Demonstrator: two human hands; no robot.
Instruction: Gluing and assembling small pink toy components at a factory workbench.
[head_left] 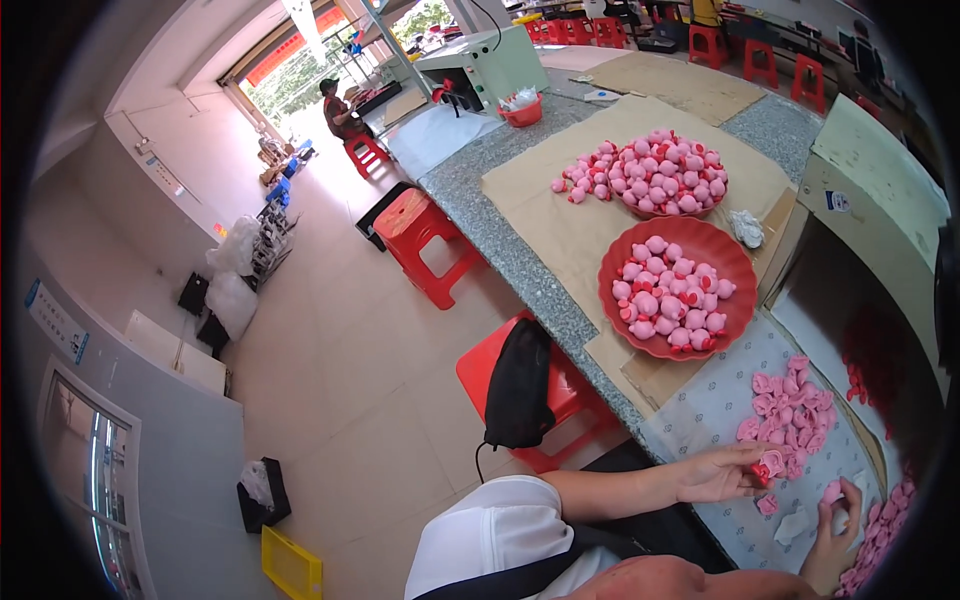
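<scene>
Piece in pink-red (769,465) is pinched by left hand (722,474), pink lump (832,491) by right hand (836,535), both hands' fingers nearly closed, pink pieces (797,415) heaped just beyond left fingertips.

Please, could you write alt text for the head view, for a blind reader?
A person's left-hand grip holds a pink-and-red piece and the right-hand grip a pink piece, over a workbench. A pile of loose pink pieces lies near; farther along, a red scalloped bowl holds round pink pieces.
</scene>
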